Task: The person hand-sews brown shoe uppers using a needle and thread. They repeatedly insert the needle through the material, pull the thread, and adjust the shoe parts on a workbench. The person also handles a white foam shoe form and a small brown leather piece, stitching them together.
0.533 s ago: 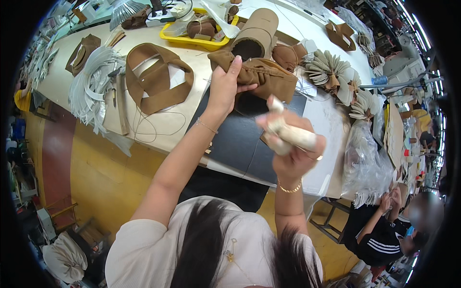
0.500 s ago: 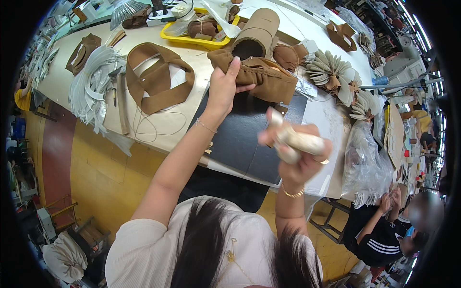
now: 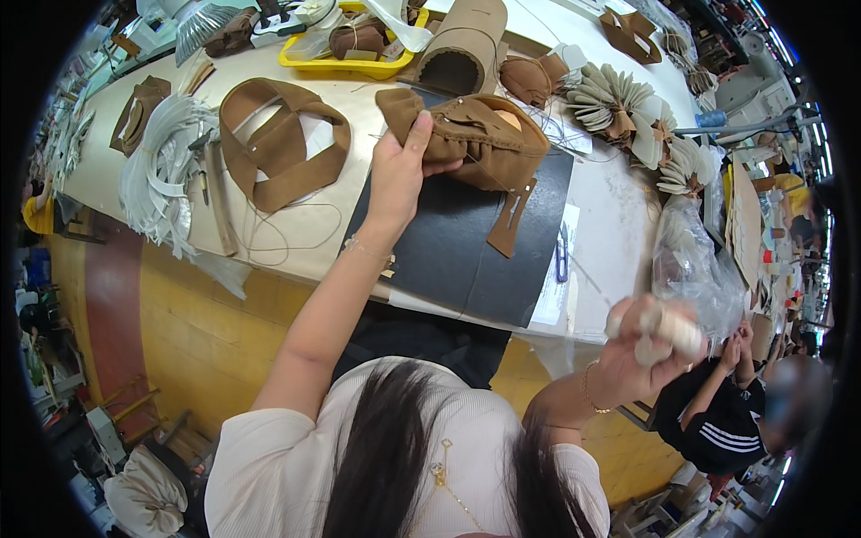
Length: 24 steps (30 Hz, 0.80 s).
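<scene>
My left hand (image 3: 401,175) is closed round the gathered toe end of a brown suede moccasin (image 3: 489,148), holding it above a black board (image 3: 448,238). Puckered stitching runs along its top seam, and a slotted brown strap (image 3: 514,218) hangs from it over the board. Out to the right, past the table's near edge, is my right hand (image 3: 650,345), its fingers curled and blurred, with pale wraps on some of them. A faint thin line, like thread, runs toward it; what the fingers pinch is too small to make out.
Left of the board lie a brown suede piece (image 3: 287,143), a hammer (image 3: 215,193) and a bundle of white strips (image 3: 157,170). Behind stand a yellow tray (image 3: 350,65) and a brown roll (image 3: 462,49). A plastic bag (image 3: 695,260) and a seated person (image 3: 717,412) are at the right.
My right hand has swung right and toward me, away from the moccasin. The left hand still grips the moccasin, and the slotted strap now shows fully.
</scene>
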Motion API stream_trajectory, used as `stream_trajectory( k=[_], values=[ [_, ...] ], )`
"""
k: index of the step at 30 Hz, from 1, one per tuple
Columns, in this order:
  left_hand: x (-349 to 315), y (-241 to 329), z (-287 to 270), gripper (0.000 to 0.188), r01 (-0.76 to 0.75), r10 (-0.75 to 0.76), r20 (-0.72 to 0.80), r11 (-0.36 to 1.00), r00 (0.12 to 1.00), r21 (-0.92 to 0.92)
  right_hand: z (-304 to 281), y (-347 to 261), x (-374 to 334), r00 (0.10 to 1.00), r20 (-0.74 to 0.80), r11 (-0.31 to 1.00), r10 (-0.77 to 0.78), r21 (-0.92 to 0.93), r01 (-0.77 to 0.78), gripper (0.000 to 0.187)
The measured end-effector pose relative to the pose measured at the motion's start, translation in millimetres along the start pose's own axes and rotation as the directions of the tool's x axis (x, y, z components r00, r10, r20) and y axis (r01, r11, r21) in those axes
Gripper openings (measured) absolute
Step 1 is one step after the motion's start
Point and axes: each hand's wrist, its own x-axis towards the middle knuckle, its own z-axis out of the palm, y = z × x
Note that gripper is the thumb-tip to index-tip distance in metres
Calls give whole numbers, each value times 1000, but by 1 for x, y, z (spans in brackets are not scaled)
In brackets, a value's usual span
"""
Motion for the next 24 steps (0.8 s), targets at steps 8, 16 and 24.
stream_trajectory(
  k=[8,16,24],
  values=[
    [-51,18,-13,33,138,-174,126,959,977,247,33,66,5,824,302,547,479,-837,-11,25],
    [-64,15,-18,25,163,-196,132,959,972,230,46,73,1,784,326,457,528,-887,61,27],
    [-71,14,-16,22,92,-134,148,961,980,262,46,69,-2,796,318,457,516,-888,58,27]
  ],
)
